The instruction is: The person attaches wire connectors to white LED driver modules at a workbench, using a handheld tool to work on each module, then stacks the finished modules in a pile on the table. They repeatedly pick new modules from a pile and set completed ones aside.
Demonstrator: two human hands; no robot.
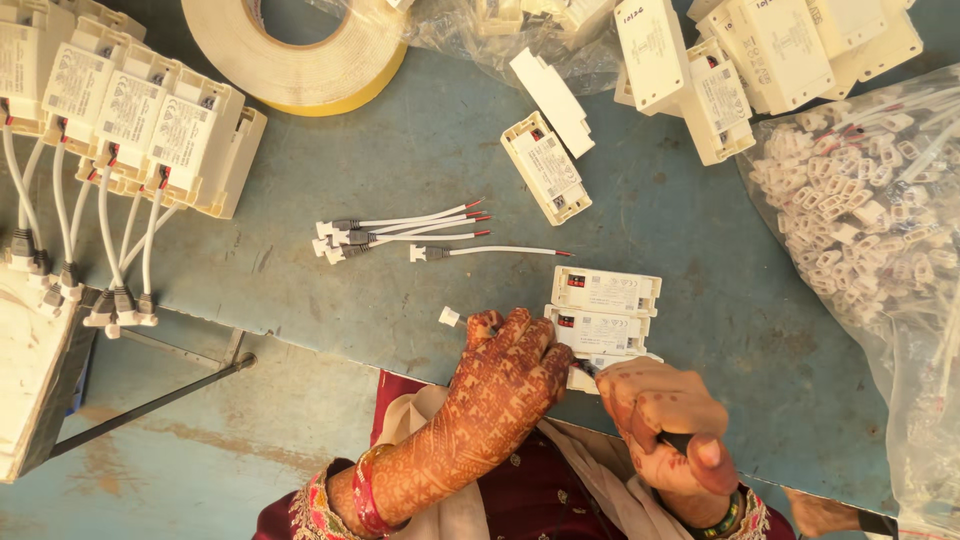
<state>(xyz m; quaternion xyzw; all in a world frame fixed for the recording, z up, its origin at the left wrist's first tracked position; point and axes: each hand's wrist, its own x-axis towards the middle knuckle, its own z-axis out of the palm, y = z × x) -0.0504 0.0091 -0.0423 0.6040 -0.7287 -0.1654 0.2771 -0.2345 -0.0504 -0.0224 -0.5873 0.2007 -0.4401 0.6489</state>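
- Fingers of our left hand press flat, unclenched, on a white driver box at the tabletop edge.
- Our right hand clenches a dark-handled tool beside it.

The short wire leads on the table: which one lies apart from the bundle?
The single wire lead, lying alone just below the bundle of leads, nearest the left hand.

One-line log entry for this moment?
left hand steadies white driver box | right hand holds dark-handled tool at box | spare leads on table
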